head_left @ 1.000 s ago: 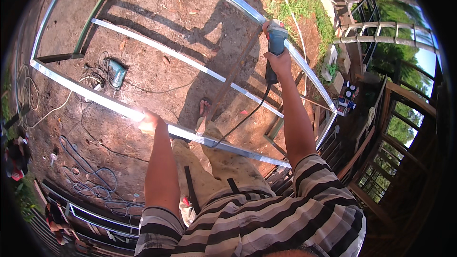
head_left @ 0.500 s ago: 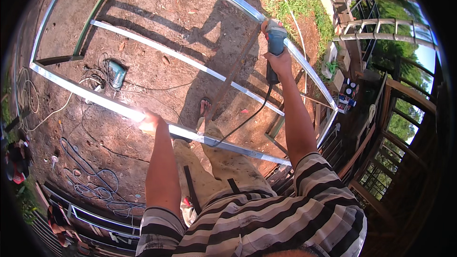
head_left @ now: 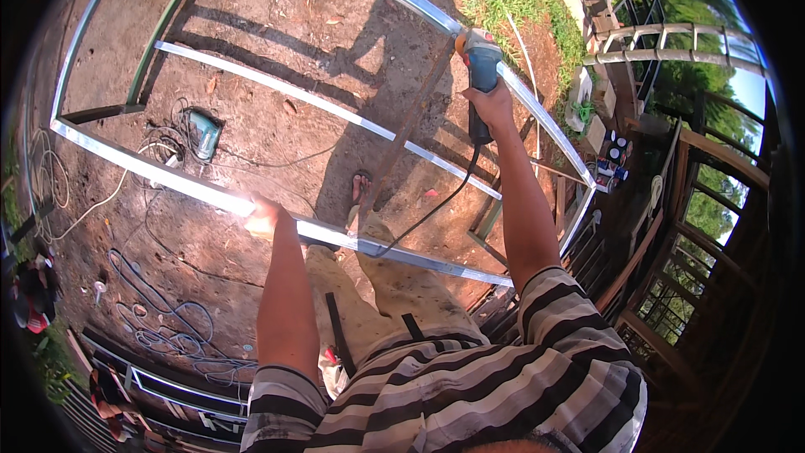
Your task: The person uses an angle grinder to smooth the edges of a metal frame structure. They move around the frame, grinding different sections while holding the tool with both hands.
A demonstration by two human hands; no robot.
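Note:
A large rectangular frame of shiny metal tubing stands in front of me, its near rail crossing at my legs. My left hand is closed round that near rail, in strong glare. With my right arm stretched out, my right hand grips a teal and black angle grinder by its body. The grinder's head and orange-brown disc are at the far rail, close to where a rusty crossbar meets it. Whether the disc touches the metal I cannot tell. Its black cord runs back over the near rail.
Inside the frame run a thin metal bar and a rusty crossbar. A teal power tool lies on the dirt at left among cables. Coiled blue-grey hose is at lower left. Cans stand at right beside a wooden structure.
The whole view has shifted slightly to the left. Both hands keep their grips, and the grinder stays at the far rail.

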